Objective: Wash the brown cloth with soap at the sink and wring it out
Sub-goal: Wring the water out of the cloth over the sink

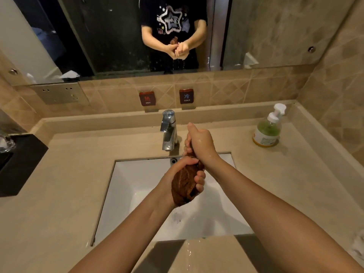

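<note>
Basically the brown cloth [184,184] is a wet, twisted, ropey bundle held over the white rectangular sink [126,186], w/ the left hand [183,174] closed tight round its lower bulge and the right hand [201,142] fisted round the top end. Chrome faucet [168,130] stands just behind the hands at the sink's back edge; green pump soap bottle [267,129] sits near the counter's [65,194] back-right corner, black box [19,164] at its left edge. Counter is smooth beige stone, w/ water droplets on its front edge.

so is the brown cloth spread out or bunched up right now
Bunched up. The brown cloth is twisted into a tight roll over the sink, gripped by the left hand below and the right hand above.
</note>
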